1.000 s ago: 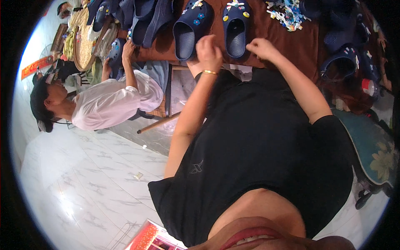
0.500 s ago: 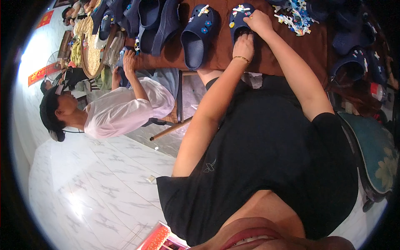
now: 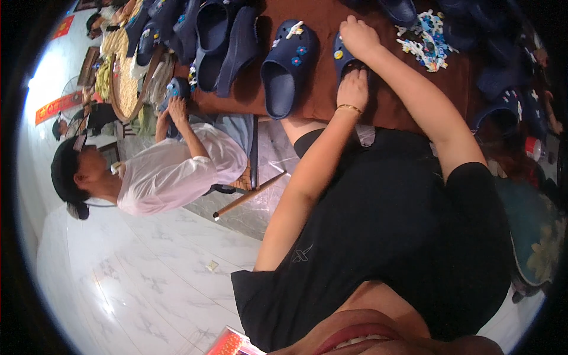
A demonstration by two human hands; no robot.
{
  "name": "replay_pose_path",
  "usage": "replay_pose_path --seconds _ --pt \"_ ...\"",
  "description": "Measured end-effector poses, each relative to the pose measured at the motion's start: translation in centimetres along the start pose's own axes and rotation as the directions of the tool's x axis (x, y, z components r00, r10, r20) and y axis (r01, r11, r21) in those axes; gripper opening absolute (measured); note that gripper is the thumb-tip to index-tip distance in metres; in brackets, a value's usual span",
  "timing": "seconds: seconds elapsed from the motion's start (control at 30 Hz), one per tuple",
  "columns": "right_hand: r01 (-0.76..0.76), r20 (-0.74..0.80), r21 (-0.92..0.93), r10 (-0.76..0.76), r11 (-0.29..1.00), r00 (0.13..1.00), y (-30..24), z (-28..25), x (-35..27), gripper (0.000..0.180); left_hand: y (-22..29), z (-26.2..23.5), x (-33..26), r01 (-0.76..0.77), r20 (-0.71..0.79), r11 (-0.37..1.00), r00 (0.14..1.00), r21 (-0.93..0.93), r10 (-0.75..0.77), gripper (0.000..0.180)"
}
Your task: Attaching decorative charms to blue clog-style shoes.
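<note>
A navy clog point(image 3: 342, 66) lies on the brown cloth in front of me, its toe pointing away, with a round yellow charm on its side. My left hand point(image 3: 353, 90) reaches into the foot opening; its fingertips are hidden inside the shoe. Over the toe, my right hand point(image 3: 359, 39) is closed and pressed down, covering the charms there. Left of it rests a second navy clog point(image 3: 278, 83), with blue flower charms point(image 3: 299, 56) and a white charm point(image 3: 294, 29). To the right lies a pile of small white, blue and yellow charms point(image 3: 429, 44).
More navy clogs point(image 3: 213, 35) crowd the table's left side, and others point(image 3: 503, 106) the right. A co-worker point(image 3: 165, 171) in a pale shirt sits at left, hands on a clog point(image 3: 176, 89). A round tray point(image 3: 115, 97) of pale pieces stands beyond. A green chair point(image 3: 529, 225) is at right.
My right hand has shifted from beside the toe to over it and now hides the white charms. My left hand stays in the opening. The whole view has tilted slightly, lowering the table.
</note>
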State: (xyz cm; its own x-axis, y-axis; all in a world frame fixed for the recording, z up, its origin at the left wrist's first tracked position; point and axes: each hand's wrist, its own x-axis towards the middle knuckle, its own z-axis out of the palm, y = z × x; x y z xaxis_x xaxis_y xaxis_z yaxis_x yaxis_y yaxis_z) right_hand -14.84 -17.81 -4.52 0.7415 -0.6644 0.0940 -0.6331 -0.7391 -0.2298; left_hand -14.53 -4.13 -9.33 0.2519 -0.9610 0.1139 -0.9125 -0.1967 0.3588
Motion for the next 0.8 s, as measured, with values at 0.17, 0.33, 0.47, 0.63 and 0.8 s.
replay_pose_path --seconds 0.17,0.33,0.47,0.63,0.8 --pt "-0.086 0.007 0.109 0.086 0.99 0.996 0.9 -0.5 0.3 0.019 0.5 -0.4 0.5 0.025 0.046 0.999 0.999 0.037 -0.027 0.026" --pt "-0.019 -0.095 0.477 0.073 0.879 0.993 3.8 0.7 -3.4 0.024 0.5 -0.6 0.0 0.0 -0.017 0.998 1.0 0.067 0.002 0.029" --pt "-0.303 -0.227 0.333 0.388 0.893 0.893 10.4 0.4 -6.1 0.024 0.8 -0.3 -0.2 0.025 0.03 0.998 0.999 0.054 -0.026 0.03" --pt "-0.275 -0.358 0.213 0.337 0.938 0.871 11.3 -0.4 -7.6 0.032 0.6 -0.7 0.0 0.028 0.015 0.999 0.999 0.039 -0.029 0.028" --pt "-0.109 -0.395 0.228 0.194 0.968 0.898 7.4 -0.3 -5.7 0.03 0.7 -0.6 0.6 0.012 0.02 1.0 1.0 0.023 -0.012 0.028"
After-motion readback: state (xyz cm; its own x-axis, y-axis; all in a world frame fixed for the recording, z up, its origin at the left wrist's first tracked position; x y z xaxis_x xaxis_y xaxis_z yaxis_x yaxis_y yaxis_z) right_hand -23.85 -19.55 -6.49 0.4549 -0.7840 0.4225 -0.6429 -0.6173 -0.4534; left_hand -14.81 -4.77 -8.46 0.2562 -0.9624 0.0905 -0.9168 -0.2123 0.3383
